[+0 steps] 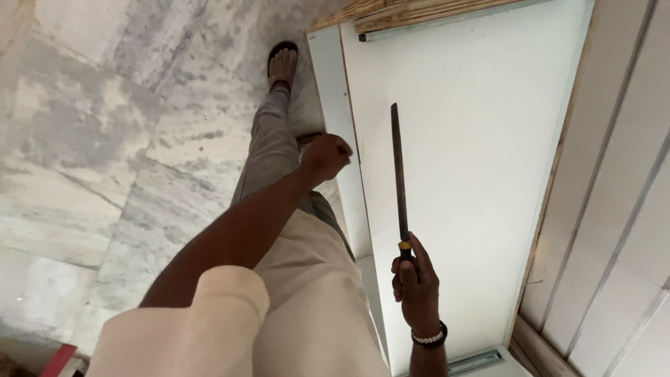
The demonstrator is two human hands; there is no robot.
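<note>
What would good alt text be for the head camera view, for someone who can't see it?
Seen from above, a person's right hand holds a long dark file by its handle over a white panel, while the left hand grips the panel's edge. The person stands on a grey marble floor, one sandalled foot forward.

Broad face of white panel (474,174) bare across centre and right half; free passage there up to wood-edged rim. Long file (398,174) raised over panel's left part, held by right hand (417,286), splitting that zone lengthwise. Left hand (325,155) closed at panel's left edge, forearm barring approach from lower left. Leg and sandalled foot (283,64) close along that edge. Metal rail (474,361) at near end, timber strip (419,12) at far end. Marble floor (105,139) open to left.
</note>
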